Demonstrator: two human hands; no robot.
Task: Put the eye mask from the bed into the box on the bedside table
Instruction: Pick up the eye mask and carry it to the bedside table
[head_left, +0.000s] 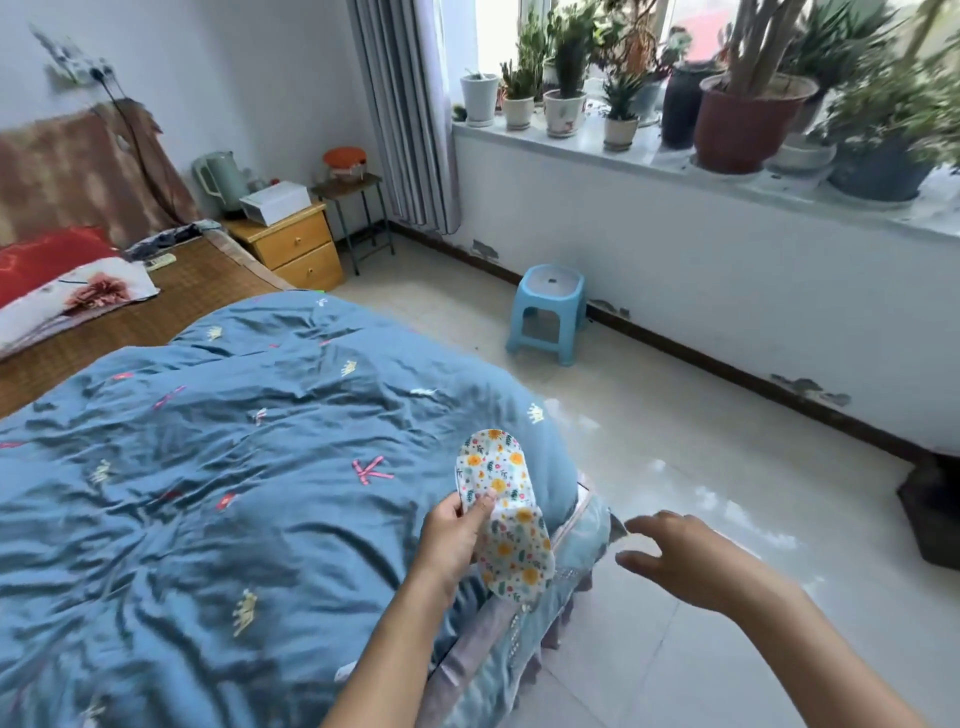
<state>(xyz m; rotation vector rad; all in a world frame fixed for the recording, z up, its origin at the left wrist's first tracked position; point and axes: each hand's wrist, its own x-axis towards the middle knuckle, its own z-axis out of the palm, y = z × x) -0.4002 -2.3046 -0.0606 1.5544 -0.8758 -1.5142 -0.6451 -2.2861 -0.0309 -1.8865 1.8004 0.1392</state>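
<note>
Eye mask (506, 514): white fabric printed with yellow flowers and green leaves, held upright over the near corner of the bed (218, 467), its lower lobe hanging below the fingers and its upper lobe rising toward 12 o'clock. Left hand (457, 535): grip pinched on the eye mask at its narrow middle, thumb on the printed face, fingers behind. Right hand (670, 556): at 3 o'clock of the mask, apart from it, over the floor; grip released, fingers spread and slightly curled, holding nothing. Blue quilt (260, 415): rumpled, with small crown and letter motifs, covering the near part of the bed; a woven mat and pillows lie toward 10 o'clock. Bedside table (296, 244): pale wood, two drawers, well apart from the mask toward 11 o'clock, beside the head of the bed. Box (275, 200): white, resting on the tabletop next to a pale green kettle (221, 179). Blue plastic stool (550, 312): on the tiled floor toward 1 o'clock. Potted plants (727, 88): ranged along the windowsill at upper right.
</note>
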